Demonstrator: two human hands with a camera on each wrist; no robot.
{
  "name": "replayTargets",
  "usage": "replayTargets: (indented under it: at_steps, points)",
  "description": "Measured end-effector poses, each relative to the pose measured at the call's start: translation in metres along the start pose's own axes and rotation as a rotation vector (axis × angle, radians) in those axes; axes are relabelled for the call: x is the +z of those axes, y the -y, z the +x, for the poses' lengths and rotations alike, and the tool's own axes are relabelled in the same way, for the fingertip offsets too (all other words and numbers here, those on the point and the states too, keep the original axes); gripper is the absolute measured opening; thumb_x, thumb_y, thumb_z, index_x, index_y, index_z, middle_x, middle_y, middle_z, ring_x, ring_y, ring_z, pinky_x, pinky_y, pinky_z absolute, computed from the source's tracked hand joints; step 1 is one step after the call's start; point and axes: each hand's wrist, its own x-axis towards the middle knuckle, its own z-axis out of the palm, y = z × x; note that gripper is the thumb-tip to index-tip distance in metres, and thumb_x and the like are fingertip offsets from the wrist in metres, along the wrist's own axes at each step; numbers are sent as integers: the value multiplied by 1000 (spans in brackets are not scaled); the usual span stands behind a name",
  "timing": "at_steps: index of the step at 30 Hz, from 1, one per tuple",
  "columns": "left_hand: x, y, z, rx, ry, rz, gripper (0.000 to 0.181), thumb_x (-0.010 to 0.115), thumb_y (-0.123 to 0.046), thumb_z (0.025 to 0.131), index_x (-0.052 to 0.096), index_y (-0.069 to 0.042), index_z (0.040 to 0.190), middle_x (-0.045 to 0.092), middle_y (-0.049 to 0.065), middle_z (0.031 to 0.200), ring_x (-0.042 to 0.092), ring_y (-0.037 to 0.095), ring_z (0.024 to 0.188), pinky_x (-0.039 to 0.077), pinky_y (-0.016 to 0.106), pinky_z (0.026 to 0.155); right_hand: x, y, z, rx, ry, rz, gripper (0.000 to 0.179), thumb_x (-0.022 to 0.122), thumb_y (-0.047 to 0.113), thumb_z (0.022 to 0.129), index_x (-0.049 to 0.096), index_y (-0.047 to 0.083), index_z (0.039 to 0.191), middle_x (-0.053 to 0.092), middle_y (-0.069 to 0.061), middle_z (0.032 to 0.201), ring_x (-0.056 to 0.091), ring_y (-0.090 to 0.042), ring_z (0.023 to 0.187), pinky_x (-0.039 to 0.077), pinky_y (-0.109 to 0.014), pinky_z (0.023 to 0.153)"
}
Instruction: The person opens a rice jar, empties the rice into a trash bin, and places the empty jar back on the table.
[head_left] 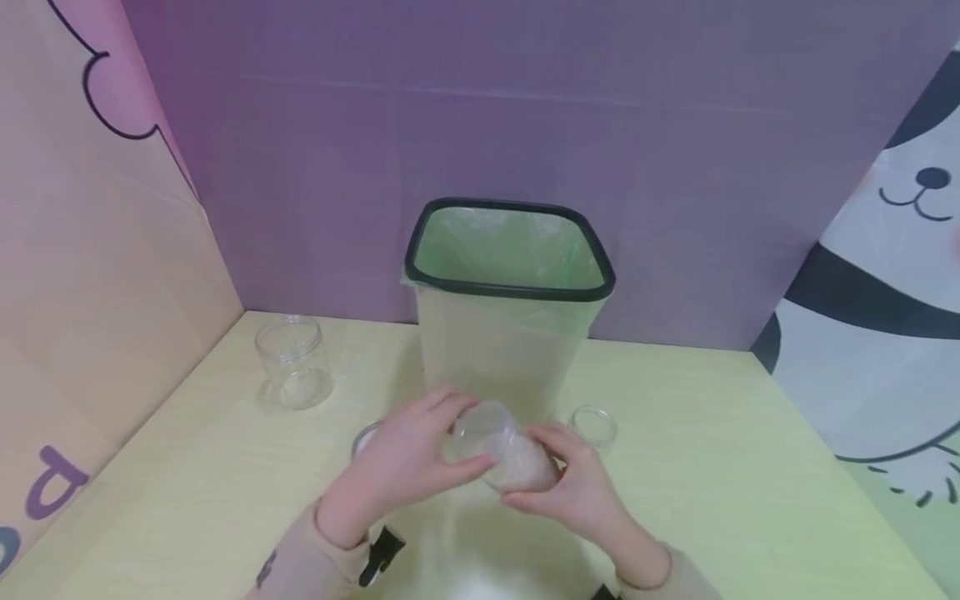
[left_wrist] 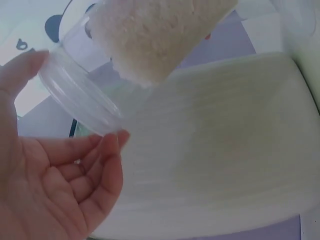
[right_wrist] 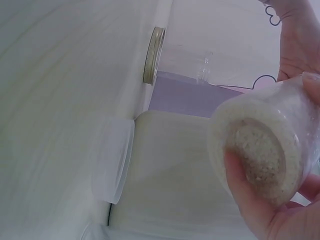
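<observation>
Between both hands a clear jar (head_left: 525, 463) of white rice is held tilted, in front of the bin. My left hand (head_left: 411, 454) pinches the clear ridged band (left_wrist: 82, 95) at the jar's mouth, thumb on one side and fingertips on the other. Whether that band is a lid or the jar's own rim, I cannot tell. Around the body near its base, my right hand (head_left: 573, 479) grips the jar; in the right wrist view a finger (right_wrist: 245, 195) lies across its bottom. Rice (left_wrist: 150, 40) is heaped inside, toward the base.
A tall pale bin (head_left: 495, 342) with a black rim and a thin liner stands at the back. Left of it is a clear jar (head_left: 296, 367). To the right lies a clear ring-shaped piece (head_left: 594, 425). A gold-rimmed lid (right_wrist: 154, 55) and a translucent white piece (right_wrist: 112, 160) rest on the table.
</observation>
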Motion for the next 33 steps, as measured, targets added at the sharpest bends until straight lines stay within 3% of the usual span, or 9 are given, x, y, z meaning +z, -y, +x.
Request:
replayTargets:
  at_steps: [4, 10, 12, 15, 18, 21, 25, 33]
  points:
    - [5, -7, 0, -108, -22, 17, 55, 72, -44, 77, 64, -2, 111, 64, 4, 101, 62, 15, 83, 55, 30, 72, 1, -1, -1, 1, -32, -46, 63, 90, 20, 56, 65, 5, 112, 63, -6, 106, 57, -17, 94, 53, -25, 79]
    - [7, -15, 2, -312, -13, -38, 54, 69, -55, 75, 66, -6, 97, 62, -1, 81, 56, 11, 68, 48, 26, 59, 2, 1, -1, 4, -64, -123, 65, 90, 16, 53, 65, 4, 112, 62, -3, 107, 59, -18, 94, 53, -30, 82]
    - [4, -13, 2, -331, 6, -68, 54, 70, -56, 75, 65, -7, 96, 61, -2, 80, 55, 11, 68, 47, 26, 59, 1, 1, -1, 1, -63, -134, 65, 90, 15, 53, 65, 4, 112, 63, -2, 107, 59, -18, 94, 53, -33, 82]
    - [-1, -8, 1, -233, 44, -99, 62, 73, -52, 73, 62, -5, 112, 65, 4, 100, 61, 18, 87, 54, 34, 75, 0, 2, 0, -6, -41, -117, 65, 90, 16, 53, 65, 5, 112, 63, -2, 106, 58, -17, 94, 54, -33, 81]
    - [-7, 0, -1, -19, 80, -126, 73, 78, -41, 72, 53, -3, 129, 59, 10, 127, 56, 26, 115, 49, 43, 96, -1, 1, 0, -10, -2, -68, 64, 90, 17, 53, 65, 7, 112, 63, -1, 106, 57, -15, 94, 55, -28, 79]
    - [-11, 6, -3, 152, 116, -153, 71, 78, -33, 75, 50, -4, 134, 54, 11, 134, 50, 26, 124, 44, 42, 103, 0, 1, -1, -22, 26, -36, 64, 90, 18, 54, 65, 8, 111, 63, -1, 105, 57, -13, 93, 55, -25, 76]
    - [-13, 10, -4, 228, 115, -149, 66, 77, -29, 77, 52, -4, 133, 55, 11, 133, 52, 24, 122, 46, 39, 101, 1, 0, -1, -46, 35, -30, 64, 91, 21, 55, 65, 6, 111, 63, -2, 104, 56, -11, 92, 55, -24, 74]
    - [-9, 7, -2, 241, 47, -115, 62, 78, -31, 75, 56, -4, 127, 60, 7, 125, 55, 22, 117, 47, 37, 99, 0, 2, 0, -10, 48, -21, 65, 90, 22, 55, 65, 5, 112, 63, -4, 105, 57, -14, 94, 54, -24, 78]
